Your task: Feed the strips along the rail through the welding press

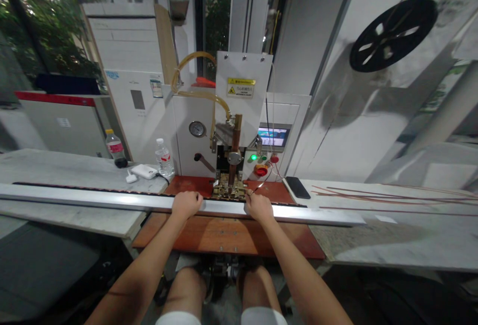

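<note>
Towering over everything is this white press-type machine (244,78), standing at the far side right in front of the person. Pale worktop (373,245) runs off to both sides, with a reddish-brown board (224,238) filling the middle. Across all that lies a long silver bar (123,201), stretching left to right, its right end angled a bit toward the person.

Dark strip (112,190) is the thing to watch: long and thin, along the bar's far edge, same left-right axis, passing by the front of the machine. More of it sticks out to the left than to the right.

Both hands are on it. Left hand (186,204) and right hand (259,206) look closed around the strip, fingers curled over the bar, though the bits tucked behind are hidden, so I can't tell exactly how they pinch.

Between them, just beyond the bar, sits a brass-coloured fixture (224,185), with a copper rod (236,138) pointing down into it. IMO that's the key relation: strip crosswise, rod overhead, right hand clearly nearer the rod's tip. Whether the tip actually touches the strip is too small to tell.
</note>
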Demonstrator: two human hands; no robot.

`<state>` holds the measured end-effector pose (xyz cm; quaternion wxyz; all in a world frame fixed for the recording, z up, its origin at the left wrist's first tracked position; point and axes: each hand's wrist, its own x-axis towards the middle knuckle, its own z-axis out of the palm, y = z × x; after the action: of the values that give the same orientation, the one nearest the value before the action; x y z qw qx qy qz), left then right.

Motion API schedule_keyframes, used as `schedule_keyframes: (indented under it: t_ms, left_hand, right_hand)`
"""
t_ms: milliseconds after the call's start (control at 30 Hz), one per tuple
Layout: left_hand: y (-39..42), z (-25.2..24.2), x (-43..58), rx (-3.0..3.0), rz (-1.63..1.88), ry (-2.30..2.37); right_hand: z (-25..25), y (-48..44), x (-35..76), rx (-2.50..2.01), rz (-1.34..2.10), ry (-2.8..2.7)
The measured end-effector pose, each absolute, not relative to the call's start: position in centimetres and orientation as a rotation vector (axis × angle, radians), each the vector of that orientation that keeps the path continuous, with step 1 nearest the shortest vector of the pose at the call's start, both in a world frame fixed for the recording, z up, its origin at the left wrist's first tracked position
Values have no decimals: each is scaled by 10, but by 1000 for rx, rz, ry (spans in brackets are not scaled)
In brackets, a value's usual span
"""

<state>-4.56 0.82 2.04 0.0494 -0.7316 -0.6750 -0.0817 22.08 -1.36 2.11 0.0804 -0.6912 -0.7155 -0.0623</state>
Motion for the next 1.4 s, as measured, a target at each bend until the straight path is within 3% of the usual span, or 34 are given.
schedule_keyframes:
  t_ms: [1400]
  left_hand:
    - [10,16,-29,-2226,-282,-2078]
  right_hand:
    - [23,-15,235,-2136,-158,-2114]
